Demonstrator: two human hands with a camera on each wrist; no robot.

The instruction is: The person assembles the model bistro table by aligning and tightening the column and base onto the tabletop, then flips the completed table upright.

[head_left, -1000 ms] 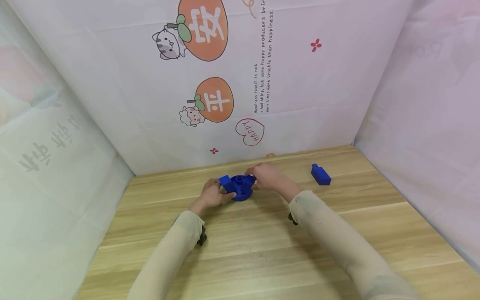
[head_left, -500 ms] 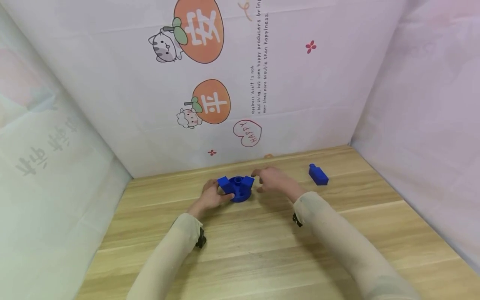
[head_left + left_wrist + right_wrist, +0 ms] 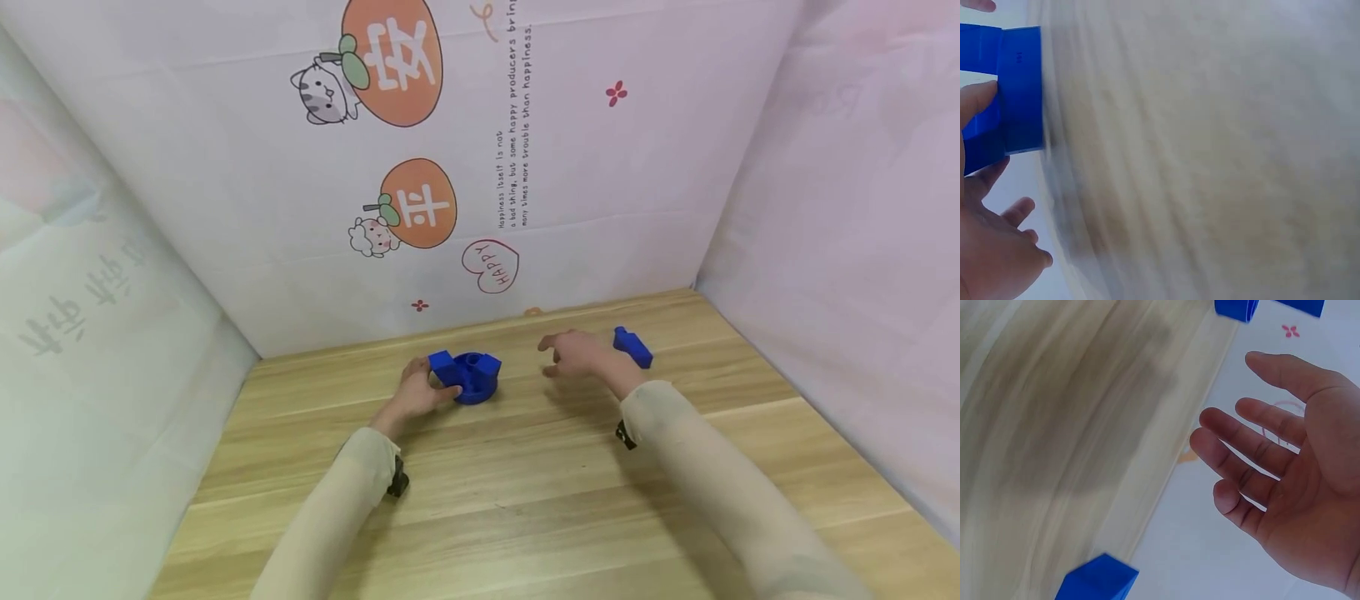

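Note:
A round blue plastic base [image 3: 472,395] sits on the wooden table, with a short hollow post at its centre. Two blue blocks stand on it, a left block [image 3: 444,367] and a right block [image 3: 489,367], both leaning outward. My left hand [image 3: 418,392] grips the base's left side, thumb at the near rim and the other fingers behind the left block. In the left wrist view the thumb lies against the blue piece [image 3: 1021,94]. My right hand [image 3: 579,354], holding nothing, hovers between the base and a loose blue block [image 3: 634,347]; its fingers are spread and slightly bent in the right wrist view.
The loose block, with a small round peg at one end, lies at the back right of the wooden table [image 3: 525,517]. A white printed cloth [image 3: 570,183] rises along the back edge, and further cloth walls flank both sides.
My right hand has let go of the right block and moved away to the right, towards the loose block. My left hand has kept its grip on the base.

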